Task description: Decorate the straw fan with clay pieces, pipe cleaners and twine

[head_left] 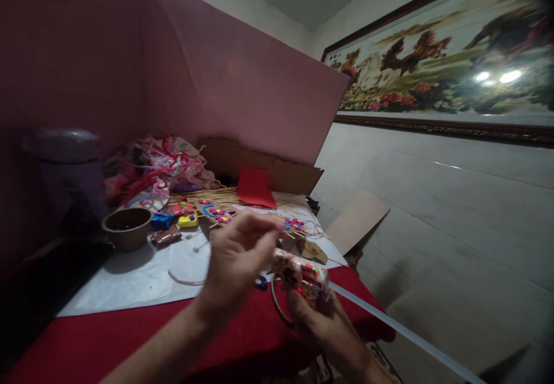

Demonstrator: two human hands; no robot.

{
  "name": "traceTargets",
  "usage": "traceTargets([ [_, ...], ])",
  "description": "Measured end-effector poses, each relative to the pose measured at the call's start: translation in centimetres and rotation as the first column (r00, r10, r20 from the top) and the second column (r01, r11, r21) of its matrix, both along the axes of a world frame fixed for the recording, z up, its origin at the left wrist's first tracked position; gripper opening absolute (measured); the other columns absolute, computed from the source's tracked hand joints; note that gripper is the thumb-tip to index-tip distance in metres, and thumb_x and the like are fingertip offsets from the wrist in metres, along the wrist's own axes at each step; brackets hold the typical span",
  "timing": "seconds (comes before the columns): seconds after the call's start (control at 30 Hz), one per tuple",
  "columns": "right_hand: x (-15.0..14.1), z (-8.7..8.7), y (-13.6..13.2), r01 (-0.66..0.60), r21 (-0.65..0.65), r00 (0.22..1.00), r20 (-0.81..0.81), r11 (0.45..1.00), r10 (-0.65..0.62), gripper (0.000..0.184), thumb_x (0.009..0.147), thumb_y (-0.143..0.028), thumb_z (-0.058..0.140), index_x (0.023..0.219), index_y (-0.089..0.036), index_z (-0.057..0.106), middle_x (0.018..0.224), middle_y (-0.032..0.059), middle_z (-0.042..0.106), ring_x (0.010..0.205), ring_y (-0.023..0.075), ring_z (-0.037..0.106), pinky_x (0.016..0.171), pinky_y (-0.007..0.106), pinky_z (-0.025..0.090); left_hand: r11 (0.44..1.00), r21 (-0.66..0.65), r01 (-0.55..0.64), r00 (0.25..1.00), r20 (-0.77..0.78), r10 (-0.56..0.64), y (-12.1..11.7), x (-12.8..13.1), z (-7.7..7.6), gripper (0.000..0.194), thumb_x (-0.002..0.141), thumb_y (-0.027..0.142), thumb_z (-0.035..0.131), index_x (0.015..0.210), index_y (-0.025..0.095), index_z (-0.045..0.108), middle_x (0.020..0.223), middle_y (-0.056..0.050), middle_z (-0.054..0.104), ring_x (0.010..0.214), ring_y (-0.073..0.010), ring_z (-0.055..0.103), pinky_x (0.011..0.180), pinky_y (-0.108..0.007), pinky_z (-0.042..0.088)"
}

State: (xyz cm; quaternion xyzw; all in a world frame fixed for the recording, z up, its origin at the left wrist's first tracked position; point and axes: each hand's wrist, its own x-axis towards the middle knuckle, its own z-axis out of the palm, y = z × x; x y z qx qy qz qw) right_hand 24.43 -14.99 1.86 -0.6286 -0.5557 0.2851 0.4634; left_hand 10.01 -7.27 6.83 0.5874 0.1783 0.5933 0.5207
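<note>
My right hand [314, 314] is wrapped round a flower-patterned hot glue gun [300, 269] above the table's front edge. A long translucent glue stick [402, 327] runs out of its back toward the lower right, and a small red light glows on its side. My left hand [242, 254] is raised just left of the gun, its thumb and fingertips closed together near the nozzle end. What lies in that pinch, if anything, I cannot make out. Behind the hands lies a woven piece [216, 213] dotted with pink, yellow and blue bits, partly covered by my left hand.
A brown cup [127, 229], a blue packet [162, 221], and a brown packet [167, 237] stand left on white paper [130, 291] over a red cloth [142, 338]. Behind are thin sticks, a red card [255, 186] and a colourful heap [168, 164]. A purple tumbler [71, 182] stands far left.
</note>
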Motion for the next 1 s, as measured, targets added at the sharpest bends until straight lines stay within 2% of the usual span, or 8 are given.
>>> traceTargets([
  [0.07, -0.1, 0.0, -0.2, 0.022, -0.031, 1.0, -0.003, 0.999, -0.022, 0.051, 0.073, -0.067, 0.051, 0.07, -0.017, 0.062, 0.051, -0.0002, 0.05, 0.05, 0.0137, 0.047, 0.051, 0.025, 0.04, 0.977, -0.207, 0.047, 0.999, 0.001, -0.048, 2.7, -1.8, -0.7, 0.01, 0.071, 0.022, 0.067, 0.075, 0.015, 0.061, 0.061, -0.003, 0.066, 0.054, -0.0136, 0.061, 0.045, -0.021, 0.045],
  [0.1, -0.2, 0.0, -0.2, 0.031, -0.054, 0.999, -0.008, 0.998, -0.031, 0.052, 0.073, -0.068, 0.05, 0.067, -0.017, 0.059, 0.051, -0.0005, 0.049, 0.05, 0.0128, 0.045, 0.05, 0.025, 0.038, 0.957, -0.281, 0.073, 0.997, 0.02, -0.07, 3.8, -2.5, -1.3, 0.013, 0.068, 0.022, 0.07, 0.073, 0.014, 0.061, 0.058, -0.002, 0.066, 0.05, -0.0122, 0.059, 0.042, -0.02, 0.042],
  [0.17, -0.5, 0.0, -0.1, 0.015, -0.1, 0.999, -0.03, 0.995, -0.018, 0.054, 0.073, -0.07, 0.048, 0.062, -0.017, 0.054, 0.05, -0.0014, 0.047, 0.047, 0.0108, 0.042, 0.046, 0.023, 0.034, 0.908, -0.399, 0.124, 0.992, 0.073, -0.103, 5.1, -3.2, -2.7, 0.019, 0.06, 0.021, 0.075, 0.069, 0.013, 0.061, 0.062, -0.003, 0.067, 0.05, -0.0118, 0.059, 0.041, -0.019, 0.041],
  [0.27, -1.1, 0.2, 0.5, -0.025, -0.134, 0.997, -0.082, 0.991, 0.014, 0.056, 0.07, -0.073, 0.047, 0.058, -0.018, 0.049, 0.049, -0.002, 0.044, 0.044, 0.0094, 0.039, 0.044, 0.022, 0.03, 0.856, -0.486, 0.174, 0.985, 0.097, -0.145, 5.5, -3.2, -4.4, 0.023, 0.056, 0.022, 0.077, 0.071, 0.012, 0.063, 0.065, -0.003, 0.067, 0.05, -0.0102, 0.057, 0.04, -0.018, 0.039],
  [0.37, -1.5, 0.4, 1.0, -0.061, -0.132, 0.991, -0.127, 0.989, 0.044, 0.057, 0.07, -0.074, 0.045, 0.062, -0.017, 0.05, 0.051, -0.002, 0.045, 0.044, 0.0083, 0.038, 0.044, 0.021, 0.03, 0.838, -0.51, 0.192, 0.981, 0.091, -0.17, 5.4, -2.8, -5.1, 0.024, 0.056, 0.023, 0.078, 0.071, 0.012, 0.063, 0.063, -0.002, 0.065, 0.046, -0.0088, 0.054, 0.037, -0.017, 0.037],
  [0.5, -1.6, 0.6, 1.3, -0.124, -0.126, 0.992, -0.046, 0.984, 0.119, 0.054, 0.073, -0.07, 0.048, 0.061, -0.018, 0.053, 0.047, -0.0027, 0.042, 0.046, 0.0099, 0.038, 0.044, 0.022, 0.03, 0.831, -0.518, 0.203, 0.979, 0.082, -0.188, 5.3, -2.6, -5.0, 0.021, 0.057, 0.022, 0.077, 0.067, 0.012, 0.062, 0.058, -0.001, 0.063, 0.048, -0.0098, 0.054, 0.038, -0.018, 0.038],
  [0.7, -1.6, 0.3, 1.9, -0.115, -0.064, 0.993, -0.01, 0.991, 0.114, 0.05, 0.076, -0.065, 0.049, 0.057, -0.02, 0.057, 0.041, -0.0025, 0.039, 0.046, 0.0129, 0.042, 0.046, 0.024, 0.036, 0.828, -0.513, 0.228, 0.973, 0.076, -0.22, 5.0, -2.6, -4.9, 0.021, 0.055, 0.021, 0.079, 0.062, 0.012, 0.061, 0.056, -0.002, 0.063, 0.049, -0.0106, 0.055, 0.044, -0.02, 0.04],
  [1.0, -1.5, 0.3, 2.1, -0.109, -0.086, 0.994, -0.01, 0.99, 0.108, 0.049, 0.076, -0.066, 0.048, 0.063, -0.02, 0.059, 0.044, -0.0018, 0.044, 0.05, 0.0151, 0.047, 0.051, 0.025, 0.039, 0.843, -0.482, 0.239, 0.971, 0.096, -0.22, 5.0, -2.4, -5.3, 0.018, 0.054, 0.018, 0.079, 0.061, 0.012, 0.064, 0.06, -0.005, 0.066, 0.053, -0.012, 0.058, 0.05, -0.022, 0.04],
])
